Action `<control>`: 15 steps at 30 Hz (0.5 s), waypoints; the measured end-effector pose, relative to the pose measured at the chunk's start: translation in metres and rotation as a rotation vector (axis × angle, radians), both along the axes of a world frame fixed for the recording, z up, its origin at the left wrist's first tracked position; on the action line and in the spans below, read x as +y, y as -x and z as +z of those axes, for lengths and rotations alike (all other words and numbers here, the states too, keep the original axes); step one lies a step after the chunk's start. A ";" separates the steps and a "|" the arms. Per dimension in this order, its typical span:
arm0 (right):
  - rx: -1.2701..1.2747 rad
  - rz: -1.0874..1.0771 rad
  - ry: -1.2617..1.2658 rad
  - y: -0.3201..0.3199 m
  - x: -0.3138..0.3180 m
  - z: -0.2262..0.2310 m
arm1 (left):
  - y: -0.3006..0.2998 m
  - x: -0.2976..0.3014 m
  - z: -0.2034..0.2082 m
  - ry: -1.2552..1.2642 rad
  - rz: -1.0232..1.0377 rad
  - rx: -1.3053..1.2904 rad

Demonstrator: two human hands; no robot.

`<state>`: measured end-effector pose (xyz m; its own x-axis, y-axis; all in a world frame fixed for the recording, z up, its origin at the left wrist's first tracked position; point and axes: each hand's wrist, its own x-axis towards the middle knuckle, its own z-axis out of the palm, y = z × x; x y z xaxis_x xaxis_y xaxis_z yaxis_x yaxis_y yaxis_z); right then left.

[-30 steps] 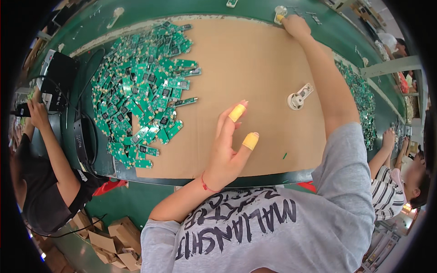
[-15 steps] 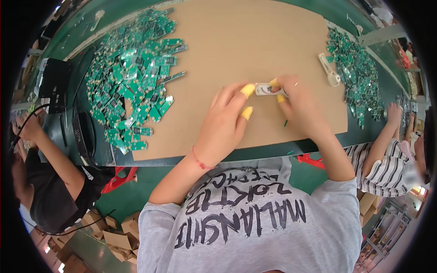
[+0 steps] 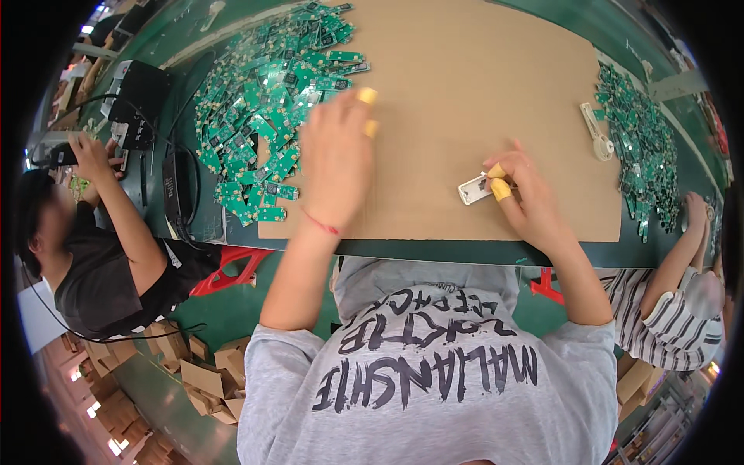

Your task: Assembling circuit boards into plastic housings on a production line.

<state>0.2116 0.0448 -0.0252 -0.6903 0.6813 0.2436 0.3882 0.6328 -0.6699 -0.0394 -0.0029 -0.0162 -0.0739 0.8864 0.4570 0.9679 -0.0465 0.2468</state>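
My right hand (image 3: pixel 527 194), with yellow finger covers, pinches a small white plastic housing (image 3: pixel 473 191) low over the brown cardboard sheet (image 3: pixel 434 93). Dark parts show inside the housing, but fingers hide its right end. Beside the pile of green circuit boards (image 3: pixel 263 93), my left hand (image 3: pixel 337 159) is raised at the pile's right edge. Its thumb and forefinger, also in yellow covers, are apart with nothing between them; the other fingers are blurred.
Another white housing with a round end (image 3: pixel 597 132) lies by a second pile of boards (image 3: pixel 639 147) at right. Black boxes (image 3: pixel 141 97) and cables stand at far left. Co-workers sit on both sides. Cardboard boxes (image 3: pixel 205 378) lie on the floor.
My left hand has left the housing and moved left and up to the large board pile. The right hand keeps the housing, now lower and tilted. The whole view has shifted.
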 end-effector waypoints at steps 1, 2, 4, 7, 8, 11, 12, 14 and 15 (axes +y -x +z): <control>-0.002 -0.020 0.031 -0.001 0.000 -0.001 | 0.012 0.007 -0.005 0.000 -0.006 0.002; 0.000 -0.032 0.060 0.000 0.001 -0.001 | 0.023 0.012 -0.007 0.043 0.019 0.080; -0.007 -0.033 0.028 0.003 -0.001 0.002 | 0.029 0.014 -0.010 0.085 0.042 0.161; -0.019 -0.050 -0.003 0.005 -0.001 0.004 | 0.003 0.015 0.009 0.195 -0.110 -0.517; -0.010 -0.034 -0.011 0.006 -0.002 0.007 | -0.007 0.012 0.010 0.200 -0.118 -0.519; 0.002 -0.080 0.243 0.013 -0.006 0.022 | -0.032 0.003 0.011 0.213 -0.269 -1.367; -0.003 -0.088 0.247 0.018 -0.009 0.026 | -0.038 0.002 0.010 0.222 -0.273 -1.373; 0.207 -0.194 0.545 0.025 -0.013 0.033 | -0.048 0.000 0.008 0.185 -0.291 -1.664; 0.204 -0.201 0.548 0.025 -0.013 0.030 | -0.053 -0.001 0.005 0.192 -0.293 -1.669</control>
<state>0.1867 0.0314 0.0052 -0.5120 0.8565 -0.0648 0.2938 0.1037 -0.9502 0.0131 -0.0036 -0.0108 -0.1625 0.9855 -0.0491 -0.3639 -0.0136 0.9313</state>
